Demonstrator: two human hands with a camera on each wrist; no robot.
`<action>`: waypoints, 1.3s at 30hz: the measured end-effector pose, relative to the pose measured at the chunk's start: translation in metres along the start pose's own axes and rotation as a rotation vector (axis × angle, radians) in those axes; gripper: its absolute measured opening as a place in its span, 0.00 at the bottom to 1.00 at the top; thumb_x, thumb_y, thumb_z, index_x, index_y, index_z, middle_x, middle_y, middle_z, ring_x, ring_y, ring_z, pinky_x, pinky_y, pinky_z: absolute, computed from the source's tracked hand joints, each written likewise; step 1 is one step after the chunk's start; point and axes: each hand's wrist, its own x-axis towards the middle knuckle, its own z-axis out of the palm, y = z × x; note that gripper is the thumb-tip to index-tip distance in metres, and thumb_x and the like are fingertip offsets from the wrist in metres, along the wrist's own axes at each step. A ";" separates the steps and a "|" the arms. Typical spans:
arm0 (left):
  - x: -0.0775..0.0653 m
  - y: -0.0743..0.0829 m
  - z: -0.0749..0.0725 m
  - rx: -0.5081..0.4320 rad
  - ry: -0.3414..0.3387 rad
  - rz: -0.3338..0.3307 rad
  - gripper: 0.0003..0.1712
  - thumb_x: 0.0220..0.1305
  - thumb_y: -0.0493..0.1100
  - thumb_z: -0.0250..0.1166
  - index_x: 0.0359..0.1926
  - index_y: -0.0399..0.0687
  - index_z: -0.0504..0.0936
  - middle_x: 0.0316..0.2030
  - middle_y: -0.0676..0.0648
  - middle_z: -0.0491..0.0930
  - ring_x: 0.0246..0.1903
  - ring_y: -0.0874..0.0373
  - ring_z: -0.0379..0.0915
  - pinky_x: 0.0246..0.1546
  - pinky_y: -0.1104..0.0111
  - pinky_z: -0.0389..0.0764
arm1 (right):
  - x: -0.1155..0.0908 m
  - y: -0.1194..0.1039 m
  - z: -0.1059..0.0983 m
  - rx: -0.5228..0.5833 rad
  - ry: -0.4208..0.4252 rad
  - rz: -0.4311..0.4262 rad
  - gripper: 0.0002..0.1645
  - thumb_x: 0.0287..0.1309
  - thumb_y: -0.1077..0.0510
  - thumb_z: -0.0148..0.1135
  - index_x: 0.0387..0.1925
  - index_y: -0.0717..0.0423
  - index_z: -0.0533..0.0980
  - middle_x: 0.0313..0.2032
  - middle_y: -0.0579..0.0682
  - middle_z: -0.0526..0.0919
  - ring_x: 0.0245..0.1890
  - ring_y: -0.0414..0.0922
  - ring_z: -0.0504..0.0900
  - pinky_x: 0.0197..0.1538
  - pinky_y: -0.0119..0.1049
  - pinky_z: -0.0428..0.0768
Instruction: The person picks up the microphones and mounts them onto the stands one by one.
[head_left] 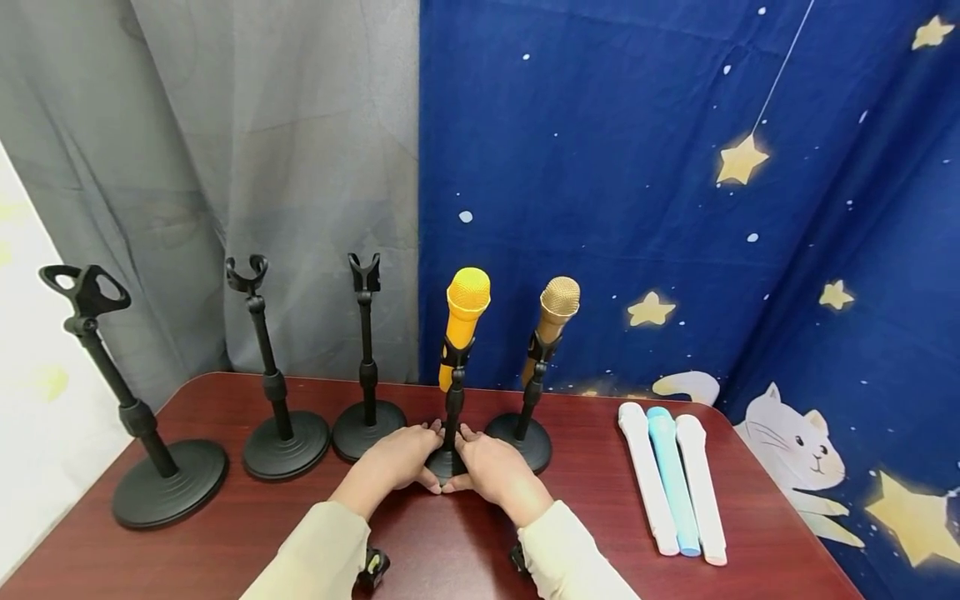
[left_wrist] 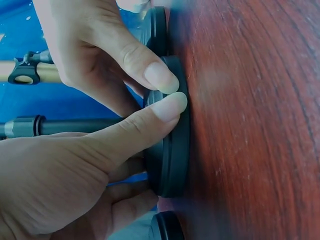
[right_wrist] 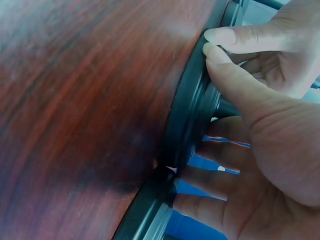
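A yellow microphone [head_left: 461, 321] sits tilted in the clip of a black microphone stand [head_left: 453, 408]. My left hand [head_left: 397, 460] holds the left side of that stand's round base [left_wrist: 172, 167], and my right hand [head_left: 497, 467] holds the right side. Both thumbs meet at the base's front edge, tips nearly together, with the other fingers reaching round its sides. Just to the right, a gold microphone [head_left: 558, 304] is held in a second stand [head_left: 531, 400]. In the right wrist view, the neighbouring base [right_wrist: 145, 210] lies right beside the gripped one.
Three black stands with bare clips stand at left: a near one [head_left: 168, 483], a middle one [head_left: 285, 442] and one [head_left: 367, 425] close to my left hand. Two white microphones [head_left: 648, 475] and a light blue one [head_left: 673, 479] lie on the red-brown table [head_left: 585, 517] at right. Curtains hang behind.
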 end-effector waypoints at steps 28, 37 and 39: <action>-0.005 -0.001 0.002 -0.019 -0.016 -0.006 0.39 0.49 0.52 0.80 0.62 0.44 0.81 0.67 0.40 0.76 0.66 0.41 0.73 0.65 0.51 0.74 | 0.000 0.010 0.009 0.127 0.135 -0.123 0.43 0.47 0.39 0.78 0.63 0.53 0.78 0.58 0.50 0.85 0.48 0.47 0.88 0.50 0.39 0.85; -0.013 -0.001 0.012 -0.003 0.103 0.018 0.42 0.49 0.52 0.80 0.64 0.40 0.79 0.66 0.37 0.76 0.64 0.41 0.75 0.62 0.50 0.77 | -0.008 0.009 0.013 0.210 0.076 -0.050 0.44 0.53 0.43 0.75 0.67 0.59 0.73 0.68 0.57 0.75 0.66 0.54 0.77 0.66 0.52 0.77; -0.017 0.001 0.017 0.016 0.154 0.025 0.41 0.50 0.53 0.79 0.63 0.39 0.80 0.64 0.36 0.78 0.61 0.42 0.78 0.59 0.51 0.79 | -0.013 0.012 0.014 0.256 0.055 -0.045 0.45 0.54 0.43 0.75 0.68 0.59 0.72 0.70 0.58 0.73 0.69 0.55 0.74 0.68 0.54 0.74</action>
